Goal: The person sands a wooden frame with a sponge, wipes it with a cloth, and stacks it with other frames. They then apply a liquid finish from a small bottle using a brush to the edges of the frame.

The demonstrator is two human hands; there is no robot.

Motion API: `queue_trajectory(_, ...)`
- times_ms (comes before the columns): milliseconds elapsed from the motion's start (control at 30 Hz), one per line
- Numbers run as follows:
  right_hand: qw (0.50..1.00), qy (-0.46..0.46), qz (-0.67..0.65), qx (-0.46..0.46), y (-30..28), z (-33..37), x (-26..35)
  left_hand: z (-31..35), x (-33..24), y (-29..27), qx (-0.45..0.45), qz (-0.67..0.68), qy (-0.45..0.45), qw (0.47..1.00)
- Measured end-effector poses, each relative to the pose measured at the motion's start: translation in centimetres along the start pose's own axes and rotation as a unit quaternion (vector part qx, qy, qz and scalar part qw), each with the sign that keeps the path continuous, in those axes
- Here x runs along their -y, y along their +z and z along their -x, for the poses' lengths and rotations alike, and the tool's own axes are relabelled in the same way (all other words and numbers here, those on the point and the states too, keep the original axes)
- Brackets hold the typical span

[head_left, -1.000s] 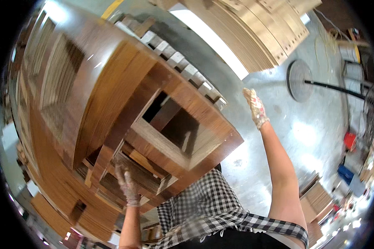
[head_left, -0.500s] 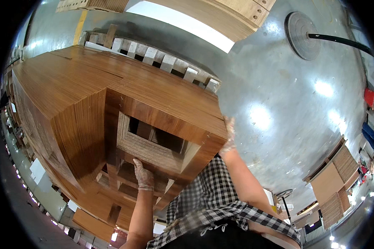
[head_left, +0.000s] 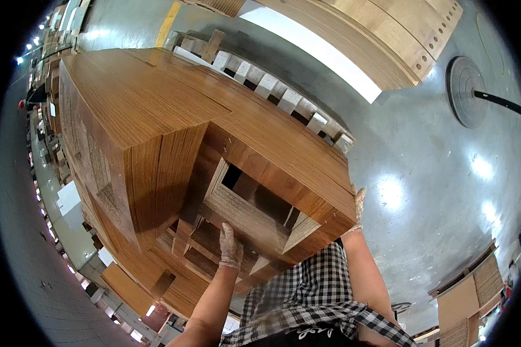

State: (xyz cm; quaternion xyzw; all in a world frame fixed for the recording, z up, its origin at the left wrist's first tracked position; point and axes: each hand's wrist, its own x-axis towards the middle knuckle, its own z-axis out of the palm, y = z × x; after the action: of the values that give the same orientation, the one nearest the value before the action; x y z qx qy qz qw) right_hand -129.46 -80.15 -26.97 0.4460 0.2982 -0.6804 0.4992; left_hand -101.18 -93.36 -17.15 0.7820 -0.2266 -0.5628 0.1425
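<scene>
A large brown wood-grain frame (head_left: 260, 139) with rectangular openings fills the middle, on top of a stack of similar pieces. My left hand (head_left: 230, 250), in a thin whitish glove, is closed on an inner rail below the upper opening; part of its fingers is hidden by the wood. Against the frame's right end lies my right hand (head_left: 359, 213), gloved too, its visible fingers stretched along the side. The rest of that hand is behind the corner.
A pale slatted pallet (head_left: 272, 89) shows under the stack's far side. Beyond it are stacked light wooden panels (head_left: 382, 34) with drilled holes. A round grey base (head_left: 466, 92) with a black pole stands at far right. Cardboard-coloured boards (head_left: 460, 286) are at lower right.
The view has turned, so the scene sits farther right. Both hands keep their places on the wooden frame, the left at the inner rail, the right at the end.
</scene>
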Motion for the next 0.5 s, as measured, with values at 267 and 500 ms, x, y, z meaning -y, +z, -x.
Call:
queue_trajectory(267,0.936,-0.125,0.312,-0.104,-6.9,-1.2,3.1,-0.8,1.2,-1.6,-0.005,-0.001,0.02,1.0)
queue_trajectory(500,0.739,-0.218,0.63,0.1,-8.4,-0.4,10.4,0.6,-1.2,-2.0,-0.034,-0.063,-0.021,0.997)
